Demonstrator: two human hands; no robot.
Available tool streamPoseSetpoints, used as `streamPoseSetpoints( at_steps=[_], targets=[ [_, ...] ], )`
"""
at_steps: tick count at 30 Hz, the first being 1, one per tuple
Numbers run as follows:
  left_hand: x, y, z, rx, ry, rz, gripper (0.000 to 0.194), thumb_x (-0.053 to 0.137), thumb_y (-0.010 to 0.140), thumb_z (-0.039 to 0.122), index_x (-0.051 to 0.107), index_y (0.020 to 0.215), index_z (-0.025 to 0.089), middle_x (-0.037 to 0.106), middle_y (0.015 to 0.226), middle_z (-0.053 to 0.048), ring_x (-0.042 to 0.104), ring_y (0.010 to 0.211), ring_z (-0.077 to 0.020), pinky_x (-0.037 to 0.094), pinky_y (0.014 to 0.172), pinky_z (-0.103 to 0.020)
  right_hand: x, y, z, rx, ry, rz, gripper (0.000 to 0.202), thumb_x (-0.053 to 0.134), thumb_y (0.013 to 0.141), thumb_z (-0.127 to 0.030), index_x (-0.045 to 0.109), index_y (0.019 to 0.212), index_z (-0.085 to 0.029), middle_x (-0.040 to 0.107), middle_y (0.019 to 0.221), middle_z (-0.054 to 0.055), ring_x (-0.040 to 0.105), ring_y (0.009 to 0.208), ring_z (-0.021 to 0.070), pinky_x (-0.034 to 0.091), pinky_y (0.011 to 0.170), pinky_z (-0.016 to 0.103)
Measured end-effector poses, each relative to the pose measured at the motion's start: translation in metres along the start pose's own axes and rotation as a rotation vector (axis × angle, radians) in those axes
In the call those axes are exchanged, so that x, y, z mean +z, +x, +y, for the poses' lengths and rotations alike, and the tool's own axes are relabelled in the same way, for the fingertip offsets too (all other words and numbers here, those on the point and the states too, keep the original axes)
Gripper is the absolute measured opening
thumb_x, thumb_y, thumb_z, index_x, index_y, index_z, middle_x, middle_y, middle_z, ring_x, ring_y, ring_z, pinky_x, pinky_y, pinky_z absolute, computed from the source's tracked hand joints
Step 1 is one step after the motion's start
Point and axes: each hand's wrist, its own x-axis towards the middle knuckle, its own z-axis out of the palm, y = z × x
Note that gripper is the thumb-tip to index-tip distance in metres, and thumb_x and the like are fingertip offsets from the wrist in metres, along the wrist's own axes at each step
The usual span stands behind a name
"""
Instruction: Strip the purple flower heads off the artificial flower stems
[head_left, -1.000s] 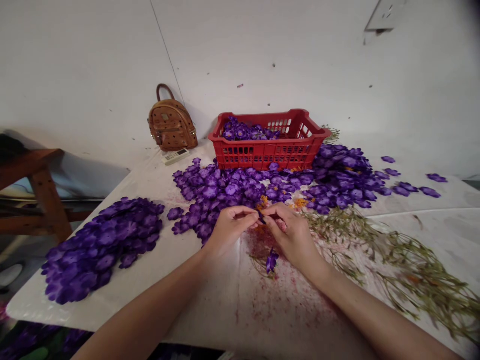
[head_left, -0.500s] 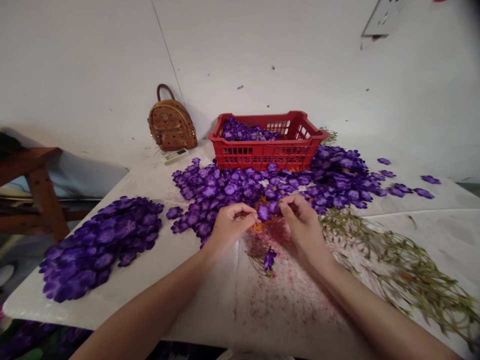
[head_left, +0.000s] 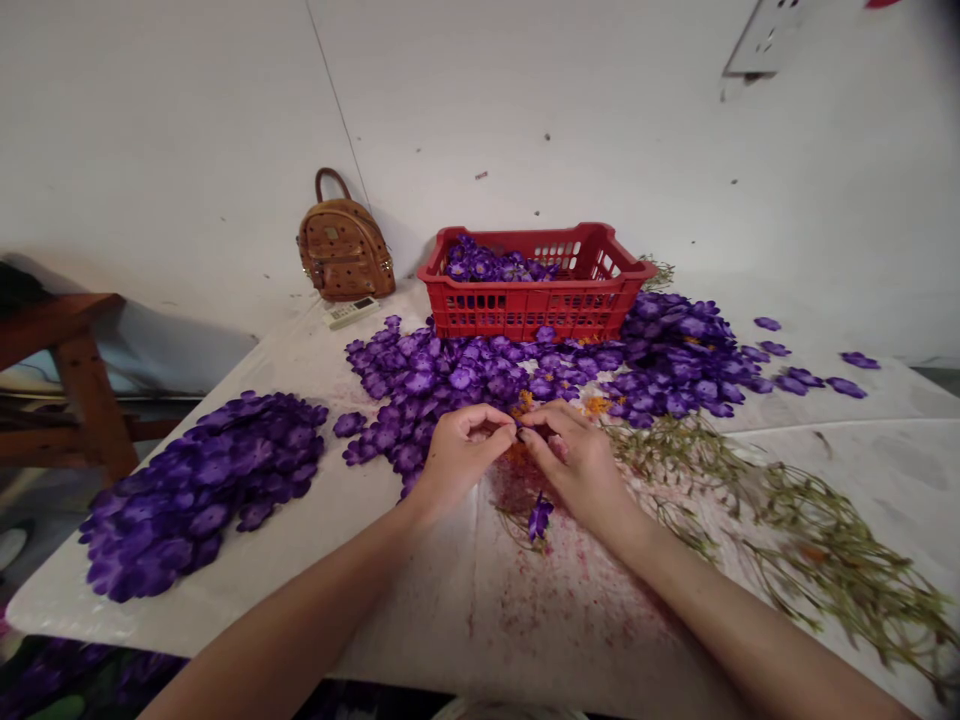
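My left hand is closed in a pinch over the middle of the table. My right hand meets it, thumb and forefinger pressed together, the fingertips of both hands almost touching. Only a speck of dark purple shows between them; what they hold is mostly hidden. Just below the fingers lies a purple artificial flower on a thin green stem. Beyond the hands spreads a heap of loose purple petal pieces, with small orange-yellow flower centres beside my right hand.
A red plastic crate holding purple flowers stands at the back. Another purple petal pile lies on the left. Green plastic stems cover the right side. A brown backpack and a remote control sit back left.
My right hand has moved left and slightly down, bringing its fingertips to those of my left hand. The purple petals seen between the hands are now mostly covered. My left hand stays in place.
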Motion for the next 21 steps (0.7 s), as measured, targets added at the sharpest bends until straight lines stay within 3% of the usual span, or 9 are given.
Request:
streamPoseSetpoints(
  at_steps=[14,18,21],
  targets=[
    [0.000,0.000,0.001,-0.018,0.018,-0.027,0.013,0.070,0.077,0.027,0.077,0.075,0.017,0.075,0.072,-0.002,0.065,0.065,-0.0145,0.050,0.064,-0.024,0.001,0.000,0.000,0.114,0.148,-0.015,0.013,0.059,0.093,-0.022,0.068,0.084,-0.021,0.067,0.084,0.003,0.060,0.078,0.0189,0.045,0.072,0.031],
    [0.000,0.001,0.000,0.011,0.004,-0.044,0.011,0.071,0.075,0.027,0.075,0.072,0.017,0.075,0.073,-0.003,0.067,0.067,-0.0152,0.051,0.066,-0.024,0.001,0.002,0.006,0.229,0.295,-0.009,0.022,0.057,0.094,-0.030,0.065,0.076,-0.020,0.065,0.075,0.002,0.059,0.073,0.0185,0.045,0.071,0.031],
    [-0.009,0.005,0.000,0.012,0.095,0.011,0.010,0.068,0.076,0.025,0.074,0.073,0.017,0.074,0.072,-0.003,0.065,0.065,-0.0152,0.049,0.064,-0.024,0.000,0.003,0.014,0.330,0.361,0.025,0.021,0.059,0.092,-0.035,0.065,0.078,-0.020,0.065,0.075,0.001,0.059,0.073,0.0181,0.045,0.071,0.031]
  ],
)
